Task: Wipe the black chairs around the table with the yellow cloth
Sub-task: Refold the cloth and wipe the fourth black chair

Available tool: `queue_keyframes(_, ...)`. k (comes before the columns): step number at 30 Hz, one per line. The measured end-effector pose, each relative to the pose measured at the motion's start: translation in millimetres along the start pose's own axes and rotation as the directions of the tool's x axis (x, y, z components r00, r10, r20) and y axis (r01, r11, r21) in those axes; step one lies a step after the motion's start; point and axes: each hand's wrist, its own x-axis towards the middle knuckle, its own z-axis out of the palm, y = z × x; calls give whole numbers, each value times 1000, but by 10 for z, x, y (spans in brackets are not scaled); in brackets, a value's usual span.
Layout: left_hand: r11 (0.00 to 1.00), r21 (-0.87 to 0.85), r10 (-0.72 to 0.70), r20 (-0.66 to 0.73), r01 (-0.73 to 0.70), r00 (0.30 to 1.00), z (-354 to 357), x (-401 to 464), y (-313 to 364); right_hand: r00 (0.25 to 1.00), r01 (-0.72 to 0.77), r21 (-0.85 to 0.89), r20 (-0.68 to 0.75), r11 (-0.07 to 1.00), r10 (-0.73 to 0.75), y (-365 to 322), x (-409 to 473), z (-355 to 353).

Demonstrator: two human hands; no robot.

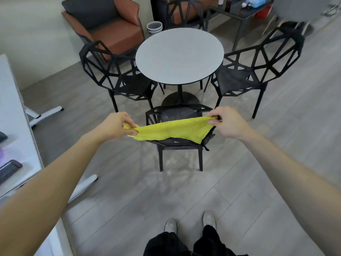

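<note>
A yellow cloth (173, 129) is stretched out between my two hands above the nearest black chair (180, 145). My left hand (118, 126) pinches its left corner and my right hand (224, 121) pinches its right corner. The cloth hides much of this chair's back. Around the round grey table (180, 54) stand more black lattice chairs: one on the left (112, 71), one on the right (258, 67) and one at the far side (186, 13). A dark rag or cloth hangs off the near chair's right edge.
A white desk (16, 126) with dark devices on it runs along the left, its legs reaching onto the floor. A brown armchair (107, 24) and a grey bin (154, 27) stand behind the table. A glass table with clutter is at the back right. My feet are on the wood floor below.
</note>
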Motion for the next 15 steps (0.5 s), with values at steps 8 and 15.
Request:
queue_keyframes(8,992,-70,-96,82,102,992,274,6,517,965,-255,85,85,963,248,335,-134,-384)
queue_keyframes(15,768,-616,-95,160,175,983,926,-149,1238,815,-574,579,472,579,336,-57,-369,51)
